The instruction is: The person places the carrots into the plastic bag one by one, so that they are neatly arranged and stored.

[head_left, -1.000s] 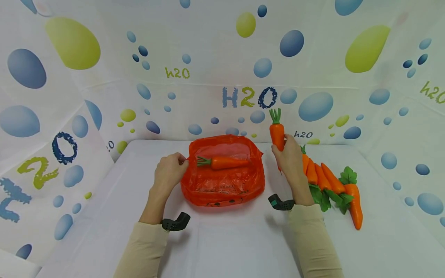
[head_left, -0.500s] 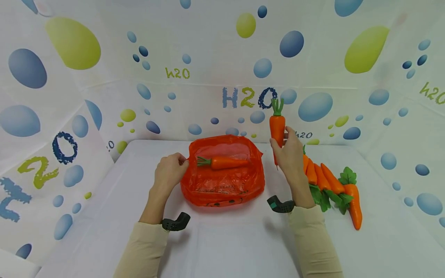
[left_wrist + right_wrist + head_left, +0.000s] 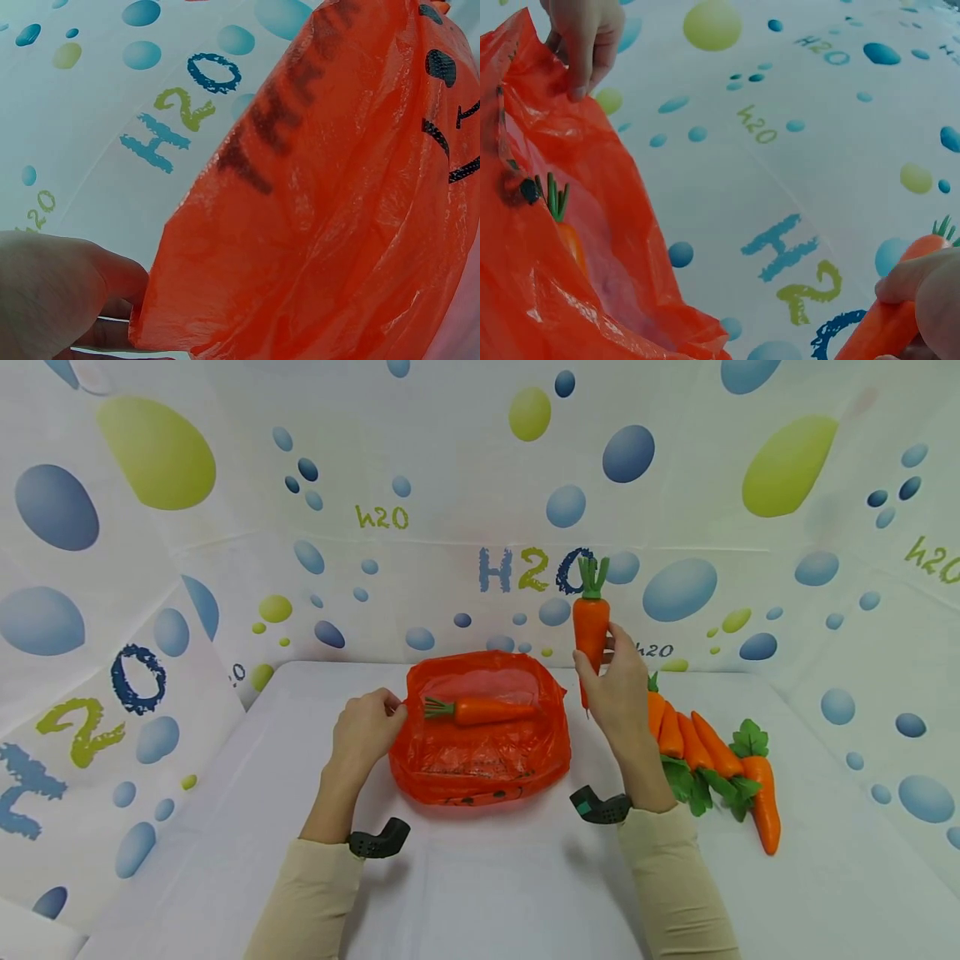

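A red plastic bag (image 3: 480,777) with black print stands open on the white table. One carrot (image 3: 495,711) lies inside it, its green stems pointing left. My left hand (image 3: 365,727) pinches the left edge of the bag's mouth between thumb and fingers; the left wrist view shows the film of the bag (image 3: 300,240) running up from those fingers. To the right of the bag, my right hand (image 3: 618,689) grips a second carrot (image 3: 592,622) upright by its lower half, stems up, raised above the table. In the right wrist view this carrot (image 3: 885,322) slants past the thumb.
Several more carrots (image 3: 697,743) lie in a row on the right of the table, beside my right forearm, with green leaves (image 3: 697,789) among them. A white backdrop (image 3: 450,460) with blue and green spots rises behind the table and at both sides.
My right hand has lifted the upright carrot higher and brought it slightly left, toward the bag. The left hand, the bag and the carrot in it have stayed where they were.
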The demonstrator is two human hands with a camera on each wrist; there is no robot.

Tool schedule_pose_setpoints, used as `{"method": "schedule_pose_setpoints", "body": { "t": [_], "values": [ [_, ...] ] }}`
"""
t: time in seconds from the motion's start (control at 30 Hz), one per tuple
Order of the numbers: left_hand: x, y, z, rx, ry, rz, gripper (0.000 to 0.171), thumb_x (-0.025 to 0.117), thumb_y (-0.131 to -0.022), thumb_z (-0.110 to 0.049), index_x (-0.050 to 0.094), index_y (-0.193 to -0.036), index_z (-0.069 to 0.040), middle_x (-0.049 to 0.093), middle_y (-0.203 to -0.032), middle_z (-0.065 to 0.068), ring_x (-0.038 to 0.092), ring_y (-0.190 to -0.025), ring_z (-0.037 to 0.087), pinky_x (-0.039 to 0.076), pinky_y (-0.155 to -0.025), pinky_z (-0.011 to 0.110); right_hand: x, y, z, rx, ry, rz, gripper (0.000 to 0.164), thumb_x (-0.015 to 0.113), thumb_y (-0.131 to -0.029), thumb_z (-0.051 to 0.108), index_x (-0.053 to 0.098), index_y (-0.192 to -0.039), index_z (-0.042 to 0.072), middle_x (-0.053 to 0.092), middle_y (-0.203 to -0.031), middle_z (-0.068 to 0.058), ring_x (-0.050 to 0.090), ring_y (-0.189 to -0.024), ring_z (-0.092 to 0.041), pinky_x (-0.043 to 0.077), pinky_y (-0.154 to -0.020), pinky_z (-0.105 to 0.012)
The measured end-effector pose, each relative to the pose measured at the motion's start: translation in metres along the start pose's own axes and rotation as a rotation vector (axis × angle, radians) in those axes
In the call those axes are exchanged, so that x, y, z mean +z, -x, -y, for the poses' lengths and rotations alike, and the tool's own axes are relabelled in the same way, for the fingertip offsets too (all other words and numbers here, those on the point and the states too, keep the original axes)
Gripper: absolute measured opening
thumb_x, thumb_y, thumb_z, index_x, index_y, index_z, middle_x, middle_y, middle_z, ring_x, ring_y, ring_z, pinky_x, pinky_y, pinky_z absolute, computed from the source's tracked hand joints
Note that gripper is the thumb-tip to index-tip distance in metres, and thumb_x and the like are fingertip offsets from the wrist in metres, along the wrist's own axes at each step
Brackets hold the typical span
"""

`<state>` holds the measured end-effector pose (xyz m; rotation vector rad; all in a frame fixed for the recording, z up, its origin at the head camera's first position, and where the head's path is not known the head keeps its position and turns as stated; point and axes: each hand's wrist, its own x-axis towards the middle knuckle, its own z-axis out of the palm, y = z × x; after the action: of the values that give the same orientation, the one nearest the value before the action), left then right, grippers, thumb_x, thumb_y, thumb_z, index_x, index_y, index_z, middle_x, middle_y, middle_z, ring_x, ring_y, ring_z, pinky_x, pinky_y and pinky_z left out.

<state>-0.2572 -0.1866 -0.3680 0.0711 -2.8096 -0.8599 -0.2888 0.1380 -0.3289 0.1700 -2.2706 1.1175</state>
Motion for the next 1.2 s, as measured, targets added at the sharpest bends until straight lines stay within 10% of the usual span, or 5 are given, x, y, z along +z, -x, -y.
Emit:
{"method": "schedule_pose_setpoints", "body": {
  "t": [0.5,1.2],
  "values": [
    [0.0,0.0,0.0,-0.01,-0.005,-0.002,0.029,0.052,-0.097,-0.023,0.067,-0.106,-0.001,0.069,-0.083,0.014,0.058,-0.064,0.022,0.051,-0.055,0.027,0.014,0.007,0.014,-0.146,-0.092,-0.024,0.064,0.067,-0.094,0.02,0.038,-0.149,0.0,0.06,-0.129,-0.021,0.064,-0.102,-0.033,0.059,-0.079,-0.048],
    [0.0,0.0,-0.002,-0.016,-0.001,0.003,0.028,0.052,-0.098,-0.023,0.067,-0.107,-0.001,0.07,-0.085,0.015,0.06,-0.066,0.022,0.054,-0.058,0.028,0.043,0.02,0.021,-0.189,-0.142,0.201,0.073,0.065,-0.095,0.01,0.023,-0.154,0.004,0.054,-0.134,-0.02,0.06,-0.109,-0.031,0.059,-0.085,-0.043]
  ]
}}
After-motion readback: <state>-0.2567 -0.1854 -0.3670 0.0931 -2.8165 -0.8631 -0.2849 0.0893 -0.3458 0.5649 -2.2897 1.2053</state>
